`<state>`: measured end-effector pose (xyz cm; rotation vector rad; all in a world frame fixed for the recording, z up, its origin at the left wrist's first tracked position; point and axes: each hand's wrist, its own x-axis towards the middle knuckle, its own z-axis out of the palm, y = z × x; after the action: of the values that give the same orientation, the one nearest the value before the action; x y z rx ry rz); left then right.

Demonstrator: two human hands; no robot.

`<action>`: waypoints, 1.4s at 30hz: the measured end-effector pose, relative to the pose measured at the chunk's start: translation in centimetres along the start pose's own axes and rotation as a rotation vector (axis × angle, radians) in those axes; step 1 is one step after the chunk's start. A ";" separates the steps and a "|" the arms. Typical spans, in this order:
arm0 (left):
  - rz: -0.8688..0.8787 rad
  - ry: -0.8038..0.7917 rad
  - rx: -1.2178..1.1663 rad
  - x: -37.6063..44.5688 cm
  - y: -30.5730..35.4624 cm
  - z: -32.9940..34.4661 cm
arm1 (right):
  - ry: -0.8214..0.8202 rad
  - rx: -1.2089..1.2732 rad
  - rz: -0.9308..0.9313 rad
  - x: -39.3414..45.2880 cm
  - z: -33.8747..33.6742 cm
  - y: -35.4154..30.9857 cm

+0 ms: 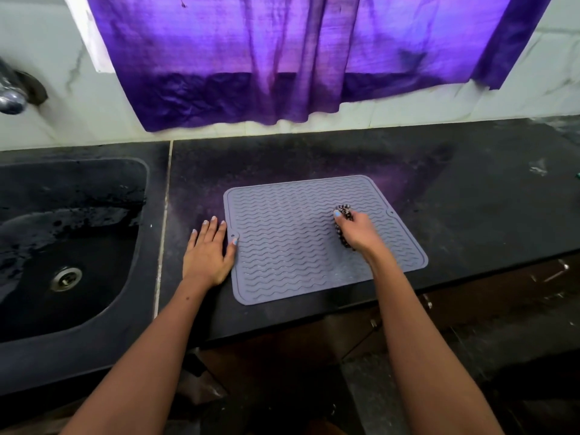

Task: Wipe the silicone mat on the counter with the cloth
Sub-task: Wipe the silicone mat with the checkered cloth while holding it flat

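- The grey silicone mat lies flat on the dark surface, right of the sink.
- The right hand grips a bunched checked cloth against the mat's right half.
- The left hand rests flat, fingers straight, at the mat's left edge, thumb touching it.

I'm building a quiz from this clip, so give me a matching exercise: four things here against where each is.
Things:
1. cloth
2. left hand
3. sink
4. curtain

Places:
A. hanging on the wall behind the counter
B. bunched in the right hand, on the mat
C. set into the counter, left of the mat
D. flat on the counter at the mat's left edge

Pairs: 1-B, 2-D, 3-C, 4-A
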<state>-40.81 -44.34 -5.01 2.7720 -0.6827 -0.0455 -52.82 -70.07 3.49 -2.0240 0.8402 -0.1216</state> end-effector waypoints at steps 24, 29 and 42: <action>-0.031 0.107 -0.065 -2.4 1.0 -0.2 | -0.062 0.158 -0.159 -4.3 5.1 -2.6; -0.035 0.057 -0.001 -2.4 0.9 0.0 | -0.019 -0.659 -0.473 -6.2 11.2 1.9; -0.062 -0.005 0.030 -2.7 1.3 -0.2 | -0.230 0.517 0.053 -3.2 6.6 -3.1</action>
<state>-43.72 -44.14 -4.54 2.8228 -0.6035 -0.0558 -51.09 -62.33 2.84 -1.4960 0.6357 -0.0656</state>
